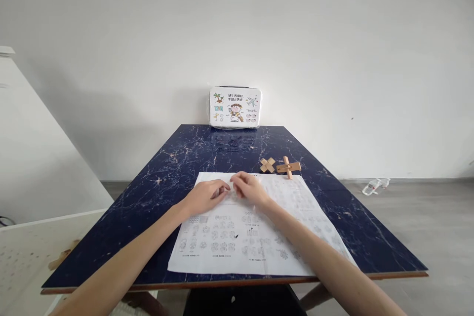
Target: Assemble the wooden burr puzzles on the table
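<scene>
Curling inward over a sheet of paper (237, 217), the left hand (207, 195) and the right hand (250, 189) face each other with a narrow gap between them. The fingers of the left hand bend toward the thumb, and those of the right hand are tucked in too; I cannot tell whether either hand pinches something small. The large white paper lies spread on the desk (148, 182) beneath both hands and forearms, covered with rows of small grey drawings and lines of print, too faint to read. Two little dark marks show on it below the hands.

Just beyond the right hand, at the far edge of the paper, are two wooden things: a small cross-shaped block (267, 165) and, just beside it on the right, a larger wooden cross (289, 167) with longer arms. The desk has a dark blue top with pale veins and a brown edge. At its far end a white case (235, 107) stands upright near the wall (318, 49), printed with a cartoon figure, a palm tree, a plane and the word TRAVEL. To the right, a clear plastic thing (375, 186) lies on the grey floor (418, 217).
</scene>
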### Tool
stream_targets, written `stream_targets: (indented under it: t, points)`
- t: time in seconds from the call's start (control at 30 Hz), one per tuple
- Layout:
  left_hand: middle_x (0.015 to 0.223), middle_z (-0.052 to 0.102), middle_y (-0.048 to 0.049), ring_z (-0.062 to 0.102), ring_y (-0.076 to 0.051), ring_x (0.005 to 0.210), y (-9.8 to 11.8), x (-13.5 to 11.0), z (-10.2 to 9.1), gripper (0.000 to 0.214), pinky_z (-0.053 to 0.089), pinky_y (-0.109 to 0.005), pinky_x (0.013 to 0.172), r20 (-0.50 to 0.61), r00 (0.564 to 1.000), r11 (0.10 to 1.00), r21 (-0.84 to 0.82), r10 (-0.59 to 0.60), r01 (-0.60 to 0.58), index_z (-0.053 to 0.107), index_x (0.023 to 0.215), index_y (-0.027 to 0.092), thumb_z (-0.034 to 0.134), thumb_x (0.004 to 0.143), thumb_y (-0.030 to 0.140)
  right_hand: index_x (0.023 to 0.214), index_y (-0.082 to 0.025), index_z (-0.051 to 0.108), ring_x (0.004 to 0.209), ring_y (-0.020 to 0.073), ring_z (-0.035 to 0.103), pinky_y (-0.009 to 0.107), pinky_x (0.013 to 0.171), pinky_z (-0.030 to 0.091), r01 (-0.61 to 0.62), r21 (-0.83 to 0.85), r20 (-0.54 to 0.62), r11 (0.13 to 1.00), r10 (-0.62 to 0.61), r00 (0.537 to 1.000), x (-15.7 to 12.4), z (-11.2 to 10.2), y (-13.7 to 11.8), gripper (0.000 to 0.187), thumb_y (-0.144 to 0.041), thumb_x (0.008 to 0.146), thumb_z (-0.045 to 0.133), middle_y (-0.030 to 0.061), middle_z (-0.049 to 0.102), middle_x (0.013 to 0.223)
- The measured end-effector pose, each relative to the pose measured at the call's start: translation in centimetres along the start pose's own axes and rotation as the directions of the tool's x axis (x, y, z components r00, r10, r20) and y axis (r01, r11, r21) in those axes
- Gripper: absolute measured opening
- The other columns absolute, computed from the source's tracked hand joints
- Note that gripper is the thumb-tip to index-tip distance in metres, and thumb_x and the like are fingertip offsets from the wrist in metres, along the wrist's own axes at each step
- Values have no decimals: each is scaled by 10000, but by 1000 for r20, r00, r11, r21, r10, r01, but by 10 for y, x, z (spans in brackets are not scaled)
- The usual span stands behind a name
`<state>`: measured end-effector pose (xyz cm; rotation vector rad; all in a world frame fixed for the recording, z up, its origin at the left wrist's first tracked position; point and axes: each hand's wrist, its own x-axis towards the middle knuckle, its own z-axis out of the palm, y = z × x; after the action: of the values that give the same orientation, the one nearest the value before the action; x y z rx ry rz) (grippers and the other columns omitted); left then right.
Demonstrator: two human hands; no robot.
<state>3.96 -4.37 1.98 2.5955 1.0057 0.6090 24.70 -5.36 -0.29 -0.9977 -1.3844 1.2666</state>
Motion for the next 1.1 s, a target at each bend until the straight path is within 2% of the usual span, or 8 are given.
stream_targets:
  t: [0.03, 0.07, 0.17, 0.5, 0.73, 1.1]
  points:
    - [736, 640, -15, 570, -153, 617, 0, -1, 0, 274, 404, -272, 605, 25, 999, 998, 49, 47, -48, 675, 967, 180, 497, 1018, 382, 789, -211, 559, 487, 106, 483, 254, 504, 370, 40, -115, 88, 993, -30, 996, -2, 4, 0, 256, -431, 896, 633, -38, 563, 620]
    - [752, 652, -20, 575, -154, 625, 0, -2, 1, 272, 395, -271, 605, 42, 995, 993, 81, 85, -89, 667, 921, 179, 492, 1018, 362, 787, -214, 549, 490, 109, 499, 255, 518, 385, 76, -190, 122, 979, -53, 991, -4, 6, 0, 237, -405, 918, 603, -38, 581, 620]
    - [802, 683, -29, 594, -155, 649, 0, -3, 1, 276, 388, -268, 611, 56, 990, 984, 112, 132, -137, 652, 888, 182, 471, 1030, 335, 798, -220, 536, 493, 114, 520, 255, 531, 404, 112, -274, 152, 955, -72, 986, -6, 8, 1, 209, -363, 951, 549, -40, 599, 630]
    - [740, 662, -20, 559, -140, 575, 0, -3, 1, 303, 360, -274, 564, 20, 989, 985, 90, 149, -150, 622, 831, 184, 478, 1029, 362, 797, -222, 538, 506, 119, 539, 256, 541, 417, 110, -294, 170, 950, -62, 984, -6, 5, 0, 229, -378, 965, 539, -32, 608, 641]
    - [784, 686, -26, 583, -141, 606, -2, -3, 1, 280, 369, -265, 575, 53, 987, 980, 129, 149, -154, 638, 870, 179, 470, 1033, 333, 805, -222, 537, 521, 125, 553, 261, 552, 433, 107, -286, 171, 952, -59, 983, -6, 4, 1, 236, -392, 968, 533, -27, 612, 650]
    - [750, 668, -21, 584, -152, 599, -1, -2, 2, 271, 354, -273, 571, 38, 986, 980, 109, 161, -164, 626, 846, 186, 473, 1024, 321, 802, -225, 537, 521, 131, 563, 268, 552, 442, 101, -294, 181, 950, -49, 982, -6, 4, -2, 248, -410, 967, 547, -24, 622, 654]
